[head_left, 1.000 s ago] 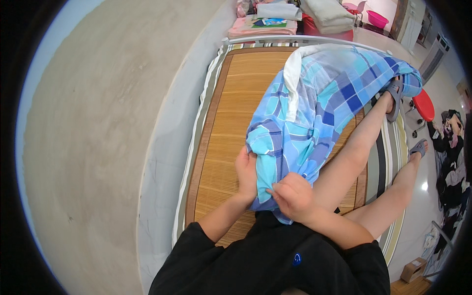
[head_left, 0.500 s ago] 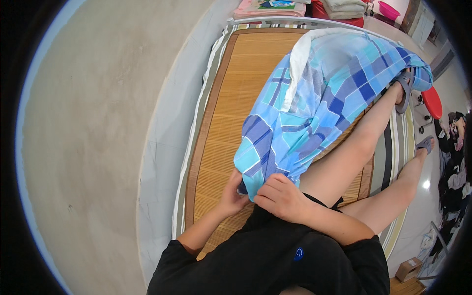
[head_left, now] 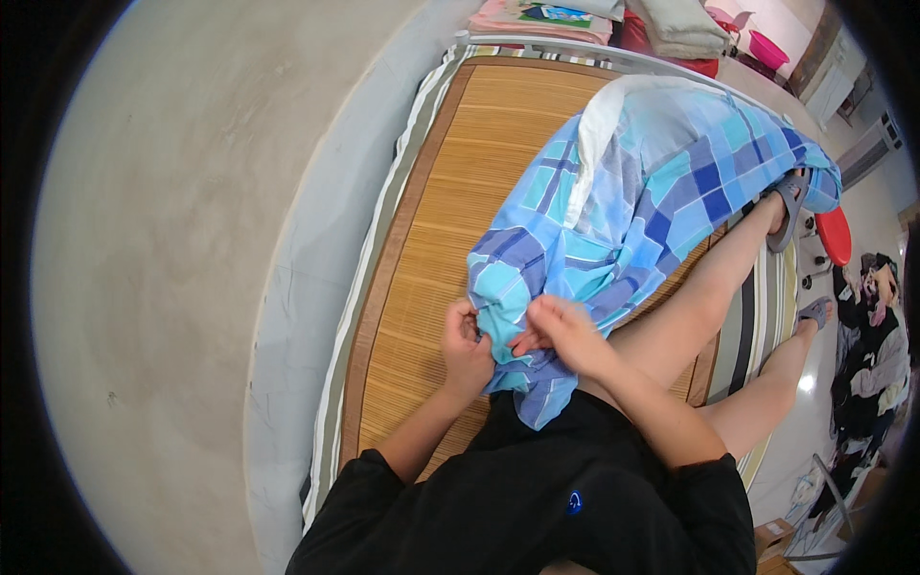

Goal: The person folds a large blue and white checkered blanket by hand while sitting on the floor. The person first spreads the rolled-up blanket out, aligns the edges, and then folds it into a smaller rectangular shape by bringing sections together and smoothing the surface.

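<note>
A blue plaid bed cover (head_left: 613,259) with a white band along one edge lies bunched over my lap and leg, its far end draped by my foot. At its near left corner, my left hand (head_left: 468,347) is closed on a fold of the fabric. My right hand (head_left: 573,335) is beside it over the same bunched part, slightly blurred, its fingers stretched toward the left and touching the cloth, with the thumb apart. A loose corner of the cover hangs down below both hands, against my black shirt.
I sit on a bed with a brown bamboo mat (head_left: 441,230) over a striped sheet. A plain wall (head_left: 192,240) runs along the left. Folded bedding (head_left: 671,24) is stacked past the far rail. To the right are a red stool (head_left: 834,237) and a clothes heap (head_left: 867,355).
The cover's near corner has come out below my hands and now hangs over my shirt. Both hands have moved farther from my body, and the right hand's fingers have straightened.
</note>
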The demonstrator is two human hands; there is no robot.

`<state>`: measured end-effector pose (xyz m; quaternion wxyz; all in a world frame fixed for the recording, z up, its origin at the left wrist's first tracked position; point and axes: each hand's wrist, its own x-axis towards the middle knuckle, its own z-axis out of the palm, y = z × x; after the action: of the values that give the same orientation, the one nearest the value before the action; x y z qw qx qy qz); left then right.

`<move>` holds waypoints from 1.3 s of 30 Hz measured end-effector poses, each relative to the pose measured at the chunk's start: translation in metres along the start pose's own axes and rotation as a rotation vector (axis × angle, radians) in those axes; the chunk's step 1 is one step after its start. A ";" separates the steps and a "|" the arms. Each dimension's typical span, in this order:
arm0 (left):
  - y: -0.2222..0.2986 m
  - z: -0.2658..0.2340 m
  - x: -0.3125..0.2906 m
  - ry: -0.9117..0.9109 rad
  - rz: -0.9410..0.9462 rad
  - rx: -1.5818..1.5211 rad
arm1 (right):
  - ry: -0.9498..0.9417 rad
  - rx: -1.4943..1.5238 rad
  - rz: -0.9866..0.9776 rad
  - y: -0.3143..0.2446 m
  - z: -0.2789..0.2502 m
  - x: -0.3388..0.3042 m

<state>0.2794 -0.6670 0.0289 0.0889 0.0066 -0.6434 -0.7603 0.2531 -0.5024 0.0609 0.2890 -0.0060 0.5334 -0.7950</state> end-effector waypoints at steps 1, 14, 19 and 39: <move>-0.002 0.001 0.001 0.007 -0.001 -0.003 | 0.016 -0.009 0.154 -0.008 -0.004 0.010; 0.027 0.010 0.000 0.023 0.409 0.739 | -0.298 -0.514 0.494 -0.059 -0.003 0.064; 0.053 0.012 -0.003 -0.007 0.562 0.871 | -0.085 -0.386 0.395 -0.037 0.012 0.062; 0.053 -0.027 0.006 -0.139 -0.280 0.120 | 0.133 0.158 0.381 -0.005 0.009 0.070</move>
<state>0.2841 -0.7029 0.0769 -0.0631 0.0489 -0.6851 -0.7241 0.1954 -0.5418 0.0482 0.3978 0.1703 0.4787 -0.7640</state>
